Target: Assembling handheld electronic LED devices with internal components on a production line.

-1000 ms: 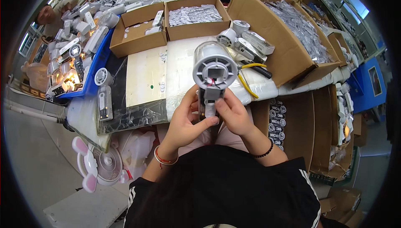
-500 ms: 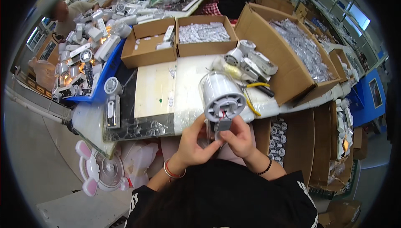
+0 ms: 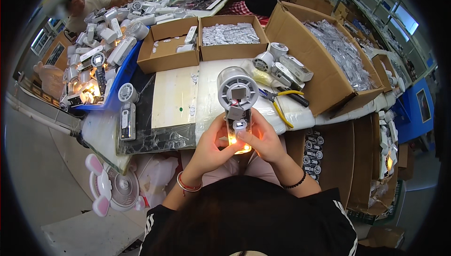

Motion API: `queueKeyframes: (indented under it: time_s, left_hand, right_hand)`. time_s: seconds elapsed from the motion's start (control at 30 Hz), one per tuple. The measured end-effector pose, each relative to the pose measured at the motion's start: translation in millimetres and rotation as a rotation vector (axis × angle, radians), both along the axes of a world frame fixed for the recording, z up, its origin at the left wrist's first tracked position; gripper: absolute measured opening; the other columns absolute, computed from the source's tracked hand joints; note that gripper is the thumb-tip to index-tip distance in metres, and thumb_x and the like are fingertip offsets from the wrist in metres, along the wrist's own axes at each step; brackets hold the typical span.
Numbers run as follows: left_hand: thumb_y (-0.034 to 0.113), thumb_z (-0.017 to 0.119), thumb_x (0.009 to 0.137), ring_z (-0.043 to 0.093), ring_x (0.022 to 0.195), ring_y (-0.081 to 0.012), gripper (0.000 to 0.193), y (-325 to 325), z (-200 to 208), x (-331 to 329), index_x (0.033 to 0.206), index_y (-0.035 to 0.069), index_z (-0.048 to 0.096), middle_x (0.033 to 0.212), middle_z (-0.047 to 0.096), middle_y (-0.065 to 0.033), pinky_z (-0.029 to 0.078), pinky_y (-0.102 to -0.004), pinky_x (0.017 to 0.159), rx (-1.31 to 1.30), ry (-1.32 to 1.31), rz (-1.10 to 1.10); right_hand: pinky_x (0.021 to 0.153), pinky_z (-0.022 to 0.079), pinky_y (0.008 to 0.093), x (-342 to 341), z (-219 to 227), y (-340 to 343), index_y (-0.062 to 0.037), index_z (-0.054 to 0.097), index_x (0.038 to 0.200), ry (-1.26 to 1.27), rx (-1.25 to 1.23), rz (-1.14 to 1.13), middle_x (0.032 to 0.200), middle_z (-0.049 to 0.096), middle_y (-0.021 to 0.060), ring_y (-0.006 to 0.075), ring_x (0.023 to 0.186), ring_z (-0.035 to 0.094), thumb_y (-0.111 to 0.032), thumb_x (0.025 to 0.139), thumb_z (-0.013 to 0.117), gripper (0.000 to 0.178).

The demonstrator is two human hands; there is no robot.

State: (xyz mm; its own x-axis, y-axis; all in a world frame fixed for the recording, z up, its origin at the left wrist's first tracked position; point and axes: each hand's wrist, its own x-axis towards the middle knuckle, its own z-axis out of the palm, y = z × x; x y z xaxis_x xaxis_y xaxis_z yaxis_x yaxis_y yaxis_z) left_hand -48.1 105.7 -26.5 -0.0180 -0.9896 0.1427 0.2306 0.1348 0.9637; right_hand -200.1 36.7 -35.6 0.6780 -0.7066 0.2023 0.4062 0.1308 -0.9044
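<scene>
Between both hands I hold a handheld device [image 3: 237, 89] with a round, vented white head pointing away from me. A grey rectangular block [image 3: 236, 113] and a bit of red wire show below the head. Its lower body is lit by a warm orange glow, beside a small bright square on a round white part [image 3: 239, 125]. My left hand [image 3: 210, 142] closes round the body's left side. My right hand [image 3: 264, 139] grips the right side, its thumb laid over the front near the white part. The fingers behind the device are hidden.
Yellow-handled pliers [image 3: 282, 108] lie right of the device, near several similar white units [image 3: 282, 66]. Two low cartons [image 3: 171, 63] stand behind, with a large carton [image 3: 307, 63] at right. A blue bin [image 3: 109, 97] at left overflows with units. People work beyond.
The device has shifted slightly left and away from me and tilted, showing more of its front. An orange glow and a bright square now appear on its body. My right thumb has moved lower.
</scene>
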Motion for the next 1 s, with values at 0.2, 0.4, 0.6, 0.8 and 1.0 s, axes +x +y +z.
queueKeyframes:
  time_s: [0.2,0.4,0.6,0.8,1.0]
  left_hand:
    - [-0.002,0.066,0.081,0.056,0.11,-0.0166,0.064,2.7,0.7,-2.3,0.136,-0.001,0.034,0.121,0.054,-0.0116,0.051,-0.0279,0.087,0.041,-0.075,-0.035]
    - [-0.005,0.063,0.081,0.054,0.114,-0.0176,0.063,3.1,-9.5,-6.9,0.137,-0.003,0.032,0.125,0.052,-0.0125,0.047,-0.0298,0.093,0.041,-0.061,-0.034]
    - [-0.006,0.063,0.081,0.055,0.112,-0.0172,0.064,3.8,-8.9,-10.5,0.136,-0.004,0.032,0.124,0.052,-0.0126,0.047,-0.0295,0.094,0.067,-0.032,-0.029]
    - [-0.005,0.064,0.082,0.055,0.11,-0.017,0.065,3.9,-9.9,-11.4,0.138,-0.004,0.031,0.123,0.053,-0.0123,0.047,-0.0297,0.093,0.096,0.011,-0.046]
    - [-0.002,0.069,0.081,0.058,0.1,-0.0143,0.07,1.3,-13.0,-14.3,0.14,0.001,0.031,0.114,0.057,-0.01,0.053,-0.0266,0.081,0.066,0.074,-0.026]
  right_hand:
    - [0.099,0.04,0.0324,-3.7,-1.7,4.7,0.0034,0.036,0.136,0.049,0.004,-0.046,0.123,0.053,0.0096,0.0172,0.114,0.051,-0.006,0.087,0.063,0.057]
    - [0.098,0.04,0.032,-8.0,-4.9,3.5,0.0036,0.039,0.134,0.089,0.004,-0.06,0.121,0.054,0.0099,0.0169,0.113,0.051,-0.005,0.086,0.062,0.054]
    - [0.091,0.045,0.028,-6.9,-6.3,2.7,0.0057,0.031,0.14,0.014,0.013,-0.061,0.117,0.057,0.0095,0.014,0.106,0.055,-0.005,0.087,0.063,0.062]
    - [0.091,0.045,0.0287,-7.9,-2.6,4.7,0.0052,0.03,0.14,0.0,0.075,-0.049,0.115,0.058,0.0106,0.0144,0.105,0.056,0.0,0.087,0.061,0.061]
    - [0.097,0.042,0.0328,-8.3,-3.5,5.4,0.0044,0.037,0.134,0.03,0.147,-0.031,0.122,0.054,0.0111,0.0177,0.112,0.053,-0.003,0.086,0.061,0.055]
